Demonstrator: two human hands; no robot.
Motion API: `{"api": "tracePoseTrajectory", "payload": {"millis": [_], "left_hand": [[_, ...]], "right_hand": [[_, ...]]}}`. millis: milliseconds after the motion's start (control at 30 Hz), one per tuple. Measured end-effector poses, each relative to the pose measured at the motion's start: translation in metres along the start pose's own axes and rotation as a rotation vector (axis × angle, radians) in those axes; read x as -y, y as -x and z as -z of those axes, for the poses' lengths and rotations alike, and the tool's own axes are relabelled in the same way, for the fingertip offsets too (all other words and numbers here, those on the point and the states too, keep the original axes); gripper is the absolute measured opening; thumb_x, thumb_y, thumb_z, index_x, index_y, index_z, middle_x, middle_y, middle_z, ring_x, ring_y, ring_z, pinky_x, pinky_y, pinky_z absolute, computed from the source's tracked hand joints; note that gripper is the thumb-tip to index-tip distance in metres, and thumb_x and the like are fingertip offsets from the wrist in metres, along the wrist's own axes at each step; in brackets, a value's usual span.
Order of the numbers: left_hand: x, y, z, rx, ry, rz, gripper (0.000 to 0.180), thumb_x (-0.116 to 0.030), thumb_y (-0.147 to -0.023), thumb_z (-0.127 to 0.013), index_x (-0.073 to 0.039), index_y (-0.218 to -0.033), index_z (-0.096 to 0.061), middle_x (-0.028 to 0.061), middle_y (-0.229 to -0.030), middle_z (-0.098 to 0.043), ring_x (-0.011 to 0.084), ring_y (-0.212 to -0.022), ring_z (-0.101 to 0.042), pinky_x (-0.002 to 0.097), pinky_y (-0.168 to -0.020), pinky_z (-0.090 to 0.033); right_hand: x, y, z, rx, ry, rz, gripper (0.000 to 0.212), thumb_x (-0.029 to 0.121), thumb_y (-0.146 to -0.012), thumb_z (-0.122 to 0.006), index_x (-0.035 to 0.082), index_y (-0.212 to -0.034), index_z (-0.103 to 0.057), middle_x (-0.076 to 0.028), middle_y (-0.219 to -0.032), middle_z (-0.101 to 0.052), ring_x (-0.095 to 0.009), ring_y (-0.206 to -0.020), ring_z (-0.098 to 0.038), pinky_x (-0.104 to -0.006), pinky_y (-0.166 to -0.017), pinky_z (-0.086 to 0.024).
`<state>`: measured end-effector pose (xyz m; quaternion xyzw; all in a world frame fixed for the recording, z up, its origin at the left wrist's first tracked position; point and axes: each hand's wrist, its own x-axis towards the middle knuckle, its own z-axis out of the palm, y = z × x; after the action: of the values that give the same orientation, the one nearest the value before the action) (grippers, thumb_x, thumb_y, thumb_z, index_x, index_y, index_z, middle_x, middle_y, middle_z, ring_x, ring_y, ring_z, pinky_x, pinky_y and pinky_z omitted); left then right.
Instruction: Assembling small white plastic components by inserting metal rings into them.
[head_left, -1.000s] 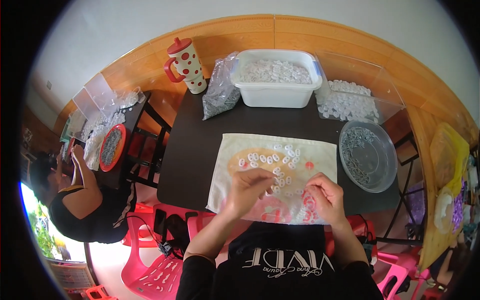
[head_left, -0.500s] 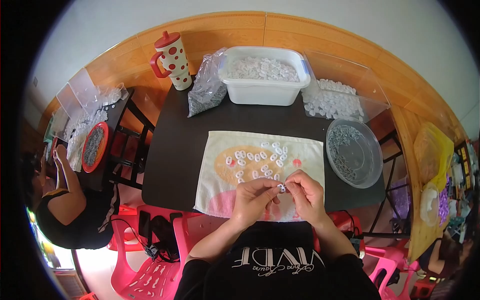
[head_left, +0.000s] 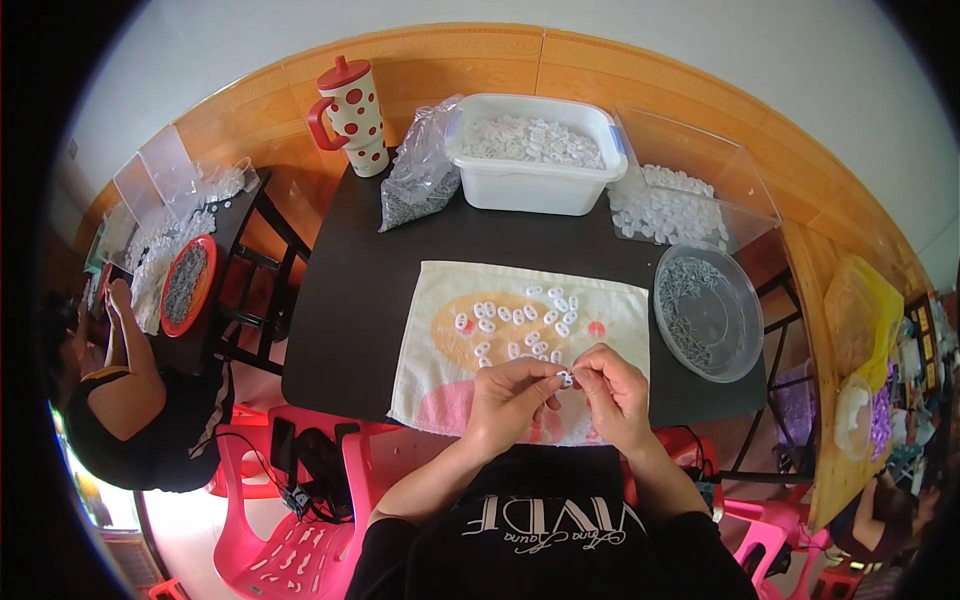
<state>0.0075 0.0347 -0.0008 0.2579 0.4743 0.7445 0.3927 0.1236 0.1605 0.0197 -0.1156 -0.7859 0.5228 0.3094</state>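
Above the near right part of a pale patterned towel [head_left: 627, 305], my hands meet fingertip to fingertip. My left hand [head_left: 512, 398] pinches a small white two-holed plastic piece [head_left: 566, 380]. My right hand [head_left: 613, 397] is closed at the same piece, thumb and forefinger pressed together; whether a tiny screw is between them is too small to tell. Several like white pieces [head_left: 518, 316] lie scattered on the towel, just beyond my fingers. To the right stands a round clear tub [head_left: 735, 312] with grey screws [head_left: 690, 285] along its left side.
At the table's back are a spotted tumbler [head_left: 352, 118], a bag of grey screws [head_left: 420, 190], a white bin [head_left: 530, 188] of white pieces and a clear box [head_left: 745, 215] of white caps. A pink chair [head_left: 250, 530] stands left. Another person [head_left: 130, 400] sits at the left table.
The whole view has shifted slightly. My hands stay together at the white piece, with only a small change in the fingers.
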Motion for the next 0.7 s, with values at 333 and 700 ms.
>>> {"api": "tracePoseTrajectory", "payload": {"millis": [333, 700], "left_hand": [[0.0031, 0.0019, -0.0030, -0.017, -0.005, -0.064, 0.012, 0.006, -0.094, -0.063, 0.003, -0.102, -0.071, 0.0058, -0.085, -0.070, 0.0074, -0.065, -0.063, 0.0179, -0.052, -0.046], [0.0069, 0.0049, -0.0033, -0.050, -0.075, -0.087, 0.010, 0.004, -0.094, -0.063, 0.004, -0.100, -0.070, 0.0057, -0.084, -0.070, 0.0076, -0.065, -0.064, 0.0188, -0.052, -0.048]], "right_hand": [[-0.0048, -0.0015, -0.0034, 0.002, 0.108, 0.117, 0.005, -0.004, -0.092, -0.060, -0.002, -0.089, -0.057, -0.012, -0.076, -0.055, -0.023, -0.064, -0.055, -0.0304, -0.058, -0.043], [-0.0096, -0.0054, -0.0050, 0.066, 0.243, 0.215, 0.009, -0.003, -0.091, -0.060, -0.001, -0.084, -0.055, -0.013, -0.072, -0.052, -0.028, -0.060, -0.052, -0.0341, -0.053, -0.040]]}}
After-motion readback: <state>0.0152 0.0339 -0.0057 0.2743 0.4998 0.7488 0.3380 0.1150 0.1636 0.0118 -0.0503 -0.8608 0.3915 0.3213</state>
